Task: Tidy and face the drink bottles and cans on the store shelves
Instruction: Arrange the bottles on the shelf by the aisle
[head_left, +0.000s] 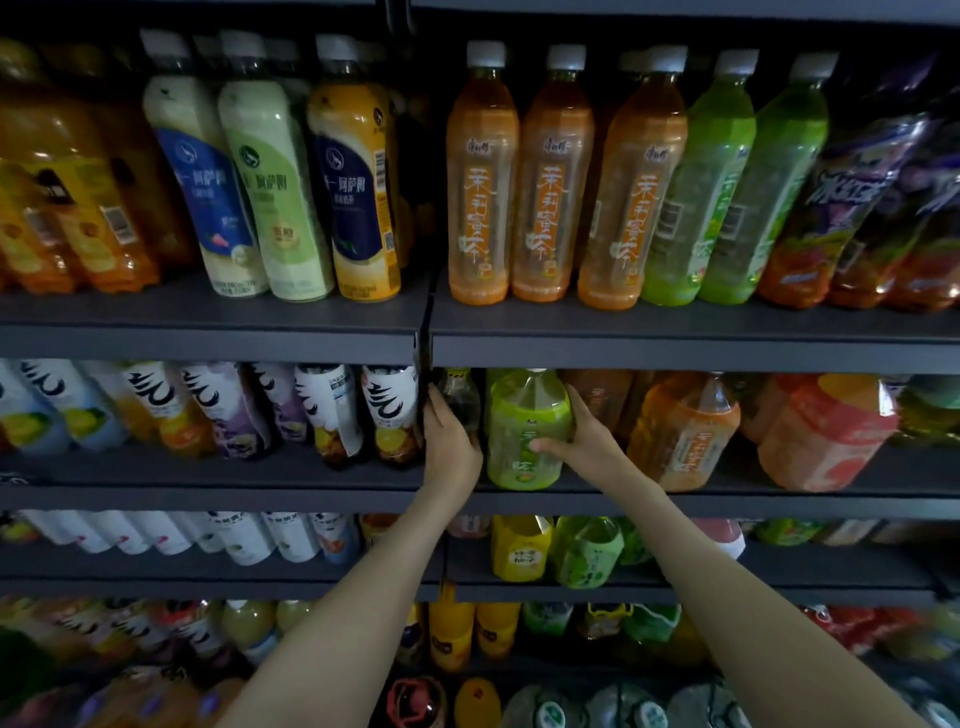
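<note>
On the second shelf (727, 505) a large green tea bottle (524, 415) stands upright near the front edge. My right hand (582, 439) grips its right side, thumb across the label. Just left of it stands a dark bottle (460, 397) with a clear neck. My left hand (449, 447) grips that dark bottle from the front, fingers curled round its left side. A big orange tea bottle (685, 431) stands to the right of the green one.
White-labelled fruit drink bottles (389, 410) fill the shelf to the left. A red-orange bottle (826, 436) stands far right. The top shelf holds rows of orange (483, 182) and green bottles (717, 192). Lower shelves carry more bottles and cans.
</note>
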